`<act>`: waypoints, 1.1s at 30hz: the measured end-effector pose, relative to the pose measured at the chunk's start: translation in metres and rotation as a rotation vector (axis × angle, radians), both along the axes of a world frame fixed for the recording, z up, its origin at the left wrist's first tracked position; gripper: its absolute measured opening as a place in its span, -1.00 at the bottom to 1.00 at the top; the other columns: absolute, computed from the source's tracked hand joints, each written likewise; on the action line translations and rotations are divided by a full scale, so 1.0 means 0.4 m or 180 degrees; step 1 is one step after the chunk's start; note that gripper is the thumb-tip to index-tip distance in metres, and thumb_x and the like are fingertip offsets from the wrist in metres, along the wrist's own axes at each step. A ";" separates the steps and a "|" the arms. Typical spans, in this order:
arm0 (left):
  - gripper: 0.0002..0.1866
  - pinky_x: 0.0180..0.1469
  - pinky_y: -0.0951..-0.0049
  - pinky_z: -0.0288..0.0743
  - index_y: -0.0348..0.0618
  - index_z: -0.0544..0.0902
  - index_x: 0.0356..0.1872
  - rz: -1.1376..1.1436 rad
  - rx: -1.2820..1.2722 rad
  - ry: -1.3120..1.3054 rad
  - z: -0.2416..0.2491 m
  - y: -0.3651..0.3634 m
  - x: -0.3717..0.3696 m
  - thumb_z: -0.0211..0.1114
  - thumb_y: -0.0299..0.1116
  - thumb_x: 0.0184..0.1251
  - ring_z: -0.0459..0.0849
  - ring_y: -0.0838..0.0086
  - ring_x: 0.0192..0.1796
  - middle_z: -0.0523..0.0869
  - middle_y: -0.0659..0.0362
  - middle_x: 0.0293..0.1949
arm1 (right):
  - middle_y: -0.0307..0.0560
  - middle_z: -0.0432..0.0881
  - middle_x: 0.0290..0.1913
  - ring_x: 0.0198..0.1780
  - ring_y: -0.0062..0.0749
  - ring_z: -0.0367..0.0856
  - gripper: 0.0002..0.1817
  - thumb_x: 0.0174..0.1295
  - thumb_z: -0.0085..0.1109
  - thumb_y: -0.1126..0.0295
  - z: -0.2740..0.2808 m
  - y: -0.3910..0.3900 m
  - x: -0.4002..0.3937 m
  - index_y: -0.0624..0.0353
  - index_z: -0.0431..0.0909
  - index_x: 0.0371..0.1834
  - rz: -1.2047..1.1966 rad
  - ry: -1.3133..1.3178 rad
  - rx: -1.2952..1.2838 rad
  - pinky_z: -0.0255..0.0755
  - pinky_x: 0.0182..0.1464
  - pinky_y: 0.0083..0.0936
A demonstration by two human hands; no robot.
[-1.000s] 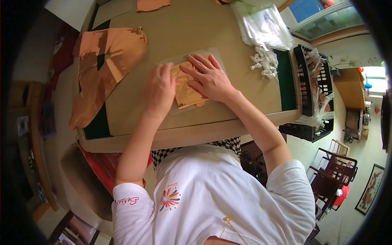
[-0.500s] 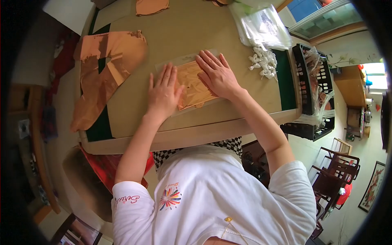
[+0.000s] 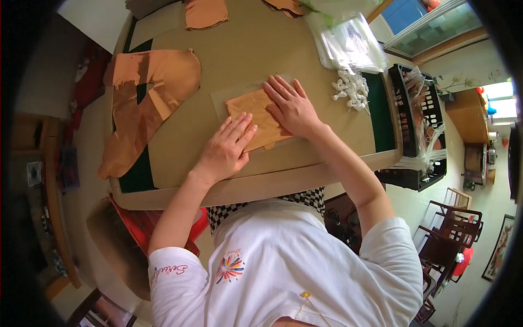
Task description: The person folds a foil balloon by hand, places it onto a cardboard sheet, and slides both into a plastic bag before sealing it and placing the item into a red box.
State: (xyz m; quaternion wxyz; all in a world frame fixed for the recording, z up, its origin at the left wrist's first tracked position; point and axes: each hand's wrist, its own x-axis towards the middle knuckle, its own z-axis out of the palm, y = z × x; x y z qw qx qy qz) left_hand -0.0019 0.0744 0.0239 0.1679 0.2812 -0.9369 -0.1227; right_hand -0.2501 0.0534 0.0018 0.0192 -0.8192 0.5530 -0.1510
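A flat, folded rose-gold foil balloon [image 3: 256, 115] lies on the table in front of me, apparently inside or on a clear plastic bag [image 3: 219, 103] whose edge sticks out around it. My left hand [image 3: 224, 147] rests on its lower left part, fingers stretched out and nearly flat. Across its right side lies my right hand [image 3: 294, 108], palm down with the fingers extended toward the far edge. A small tab of foil shows at the near edge between the hands. To the left, an unfolded flat foil balloon [image 3: 177, 73] is spread out.
Clear plastic bags [image 3: 348, 43] are stacked at the back right, beside a bunch of small white pieces [image 3: 351, 90]. More rose-gold foil [image 3: 206, 13] lies at the far edge. A black crate [image 3: 419, 125] holding plastic stands right of the table [image 3: 256, 182].
My left hand has slid from the left edge of the folded balloon toward its near left part. The foil looks smoother and flatter. My right hand stays on the right side.
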 end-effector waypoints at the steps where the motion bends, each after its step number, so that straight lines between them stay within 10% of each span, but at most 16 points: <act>1: -0.35 0.47 0.07 0.19 -0.16 0.43 0.31 -0.0010 -0.0025 0.0012 -0.006 -0.004 -0.005 0.32 -0.45 0.09 0.32 0.18 0.44 0.34 0.02 0.41 | -0.08 0.21 0.50 0.55 -0.25 0.05 -0.39 0.43 -0.09 0.06 0.000 0.001 -0.001 0.09 0.22 0.47 -0.0001 -0.0005 0.0007 -0.09 0.52 -0.02; 16: -0.45 0.50 0.10 0.09 -0.03 0.42 0.36 -0.0005 0.0080 -0.0015 -0.035 -0.121 -0.044 0.17 -0.42 0.31 0.24 0.24 0.49 0.38 0.08 0.41 | -0.06 0.19 0.52 0.56 -0.21 0.03 -0.39 0.43 -0.09 0.08 0.004 -0.001 -0.004 0.10 0.21 0.47 0.0018 -0.0173 0.0115 -0.16 0.53 -0.03; 24: -0.38 0.54 0.10 0.03 0.01 0.40 0.37 0.0027 0.0790 0.0147 -0.024 -0.141 -0.032 0.17 -0.57 0.24 0.18 0.30 0.52 0.33 0.16 0.45 | 0.09 0.51 0.13 0.16 -0.28 0.51 -0.51 0.30 -0.02 0.66 0.006 0.080 -0.069 0.21 0.33 0.32 -0.0985 -0.3125 -0.0927 0.41 0.16 -0.42; 33: -0.49 0.54 0.09 -0.04 -0.01 0.37 0.40 0.0106 0.1554 0.0602 -0.020 -0.154 -0.029 0.11 -0.37 0.42 0.20 0.34 0.52 0.38 0.22 0.43 | -0.06 0.48 0.21 0.19 -0.18 0.46 -0.53 0.03 0.21 0.53 0.107 0.239 -0.092 0.00 0.60 0.09 0.0850 -0.0573 0.0172 0.32 0.26 -0.13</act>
